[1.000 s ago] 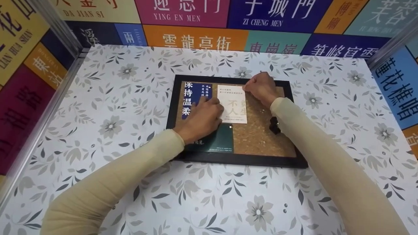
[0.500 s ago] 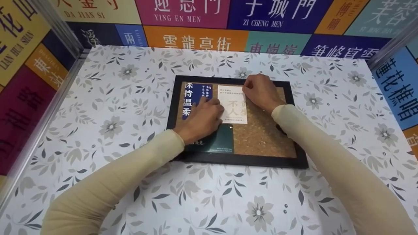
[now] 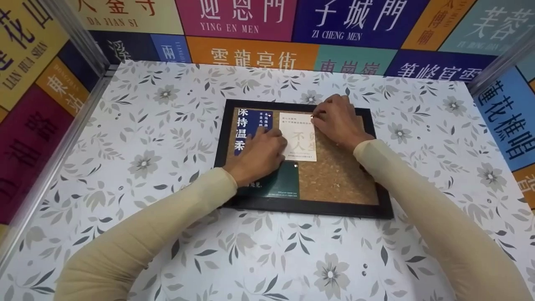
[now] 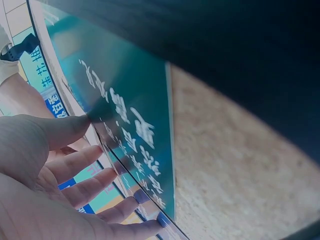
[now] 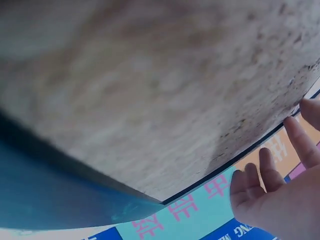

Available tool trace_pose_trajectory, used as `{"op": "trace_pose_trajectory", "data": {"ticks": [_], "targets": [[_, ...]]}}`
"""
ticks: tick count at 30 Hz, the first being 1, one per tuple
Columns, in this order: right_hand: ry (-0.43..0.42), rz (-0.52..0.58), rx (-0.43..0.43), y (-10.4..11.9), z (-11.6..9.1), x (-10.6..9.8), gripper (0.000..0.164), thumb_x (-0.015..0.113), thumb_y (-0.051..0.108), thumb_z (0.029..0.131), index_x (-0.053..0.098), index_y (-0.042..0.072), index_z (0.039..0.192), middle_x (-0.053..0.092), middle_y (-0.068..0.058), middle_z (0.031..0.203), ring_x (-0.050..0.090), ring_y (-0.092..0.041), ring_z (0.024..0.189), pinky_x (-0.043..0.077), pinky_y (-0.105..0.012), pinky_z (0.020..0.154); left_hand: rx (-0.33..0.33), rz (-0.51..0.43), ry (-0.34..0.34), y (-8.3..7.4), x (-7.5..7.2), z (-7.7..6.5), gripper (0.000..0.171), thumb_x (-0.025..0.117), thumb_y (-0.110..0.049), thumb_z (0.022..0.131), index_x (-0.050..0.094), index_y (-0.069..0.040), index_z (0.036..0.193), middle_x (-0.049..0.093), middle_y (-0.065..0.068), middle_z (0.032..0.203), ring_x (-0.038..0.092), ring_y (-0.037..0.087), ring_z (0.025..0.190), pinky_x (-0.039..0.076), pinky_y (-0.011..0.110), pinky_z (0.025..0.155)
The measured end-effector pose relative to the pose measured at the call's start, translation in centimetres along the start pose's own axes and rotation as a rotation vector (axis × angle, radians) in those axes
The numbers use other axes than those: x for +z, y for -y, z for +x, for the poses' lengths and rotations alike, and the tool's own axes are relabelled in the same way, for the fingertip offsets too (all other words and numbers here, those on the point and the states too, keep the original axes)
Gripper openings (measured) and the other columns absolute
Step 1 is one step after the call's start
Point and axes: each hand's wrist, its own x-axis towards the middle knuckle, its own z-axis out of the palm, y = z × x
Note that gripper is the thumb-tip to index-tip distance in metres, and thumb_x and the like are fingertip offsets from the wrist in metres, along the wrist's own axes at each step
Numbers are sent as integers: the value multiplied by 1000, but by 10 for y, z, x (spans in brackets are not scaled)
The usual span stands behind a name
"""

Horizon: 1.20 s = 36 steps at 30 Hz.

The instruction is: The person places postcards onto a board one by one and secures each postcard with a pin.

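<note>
A cork board [image 3: 334, 179] in a black frame lies flat, holding a blue card [image 3: 259, 121], a white card [image 3: 297, 148] and a green card [image 3: 286, 179]. My left hand [image 3: 259, 152] rests across the cards, fingertips near the white card's left edge. Its fingers [image 4: 82, 162] look spread and fairly straight in the left wrist view. My right hand [image 3: 337, 121] is at the white card's upper right corner, where a small shiny pin [image 3: 312, 117] shows beside the fingertips. In the right wrist view, thumb and index finger [image 5: 300, 140] reach the board and are slightly apart.
The board lies on a table [image 3: 179, 246] with a floral cover. Behind it stands a wall panel [image 3: 250, 52] of coloured place-name signs. Another small pin [image 3: 296, 166] sits at the green card's top right corner.
My right hand's fingertips have loosened at the white card's corner, and the pin there now shows. My left hand stays in place. The head view has tilted slightly.
</note>
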Motion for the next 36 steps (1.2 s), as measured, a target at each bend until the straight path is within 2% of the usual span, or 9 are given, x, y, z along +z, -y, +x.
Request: {"op": "trace_pose_trajectory", "data": {"ticks": [4, 9, 13, 17, 22, 29, 31, 34, 36], "targets": [[41, 7, 3, -4, -2, -2, 33, 68, 26, 105, 79, 5, 128, 56, -19, 148, 45, -38, 140, 42, -66, 114, -10, -9, 12, 0, 1, 2, 12, 73, -17, 105, 79, -11, 114, 66, 8, 139, 55, 38, 128, 48, 71, 110], [74, -9, 26, -6, -2, -3, 36, 67, 26, 106, 77, 5, 133, 54, -18, 151, 45, -37, 142, 39, -64, 119, -13, -23, 19, -1, 2, 4, 9, 73, -18, 105, 78, -12, 111, 65, 7, 137, 54, 37, 128, 47, 72, 112], [89, -6, 49, -7, -5, -5, 37, 67, 27, 106, 76, 6, 135, 53, -18, 153, 44, -37, 143, 39, -69, 118, -6, -27, 16, 0, 4, 7, 9, 73, -18, 105, 78, -12, 110, 66, 7, 134, 54, 36, 125, 49, 69, 109], [77, 11, 4, -11, -10, -6, 38, 69, 26, 106, 75, 4, 136, 52, -22, 156, 43, -41, 149, 38, -74, 117, -11, -27, 20, 1, 4, 9, 7, 72, -16, 105, 75, -11, 103, 65, 8, 136, 53, 38, 125, 48, 73, 110], [71, 29, -39, -15, -15, -8, 40, 70, 26, 107, 74, -1, 137, 54, -27, 156, 39, -43, 154, 29, -72, 124, -15, -29, 15, 2, 3, 9, 8, 72, -15, 105, 73, -9, 100, 65, 10, 139, 53, 40, 128, 42, 80, 113], [92, 29, -23, -16, -24, -10, 40, 72, 30, 108, 73, 0, 134, 51, -26, 158, 39, -42, 153, 28, -67, 126, -12, -6, -36, 6, 3, 7, 8, 70, -16, 106, 74, -10, 102, 65, 8, 128, 53, 34, 119, 53, 60, 100], [95, 28, -31, -16, -29, -11, 41, 72, 30, 108, 72, 1, 136, 48, -27, 161, 36, -43, 156, 26, -68, 128, -11, -5, -51, 7, 2, 5, 12, 70, -19, 107, 74, -10, 100, 66, 9, 130, 53, 35, 121, 53, 61, 101], [95, 35, -39, -16, -37, -13, 46, 71, 32, 108, 69, 2, 143, 44, -27, 166, 32, -43, 160, 22, -68, 130, -18, -10, -65, 8, 1, 2, 20, 69, -27, 109, 74, -9, 103, 64, 11, 143, 52, 38, 130, 49, 71, 108], [84, 45, -44, -17, -43, -15, 48, 72, 32, 108, 68, 2, 144, 44, -26, 166, 31, -42, 160, 21, -68, 130, -36, -21, -60, 9, 0, 0, 28, 67, -33, 111, 75, -6, 117, 57, 14, 158, 46, 44, 144, 40, 78, 115]]}}
